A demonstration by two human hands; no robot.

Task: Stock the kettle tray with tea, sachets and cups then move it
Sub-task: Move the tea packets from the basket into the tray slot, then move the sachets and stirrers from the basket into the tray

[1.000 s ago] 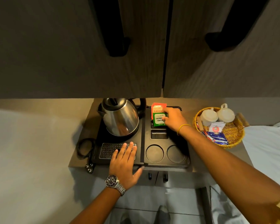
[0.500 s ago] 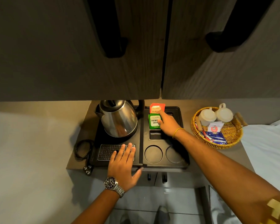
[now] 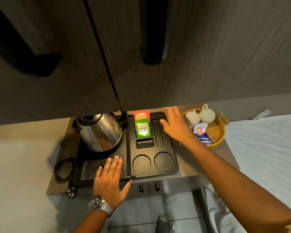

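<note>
A black kettle tray (image 3: 174, 167) lies on a small side table, with a steel kettle (image 3: 100, 132) on its left half. A green tea packet (image 3: 142, 128) and a red tea packet (image 3: 142, 113) stand upright in a slot at the tray's back. Two round cup wells (image 3: 152, 163) at the front hold nothing. My left hand (image 3: 110, 181) rests flat and open on the tray's front grille. My right hand (image 3: 174, 122) hovers open over the tray's back right, empty, between the packets and a wicker basket (image 3: 215, 133). The basket holds two white cups (image 3: 200, 116) and several sachets (image 3: 201, 133).
Dark cabinet doors (image 3: 141, 47) with black handles hang directly above the table. A black cord and plug (image 3: 65, 174) lie left of the tray. A white bed (image 3: 267, 148) borders the table on the right. The floor is below the table's front edge.
My right hand has let go of the green tea packet, now standing in the slot, and moved right toward the basket. The left hand has stayed on the grille.
</note>
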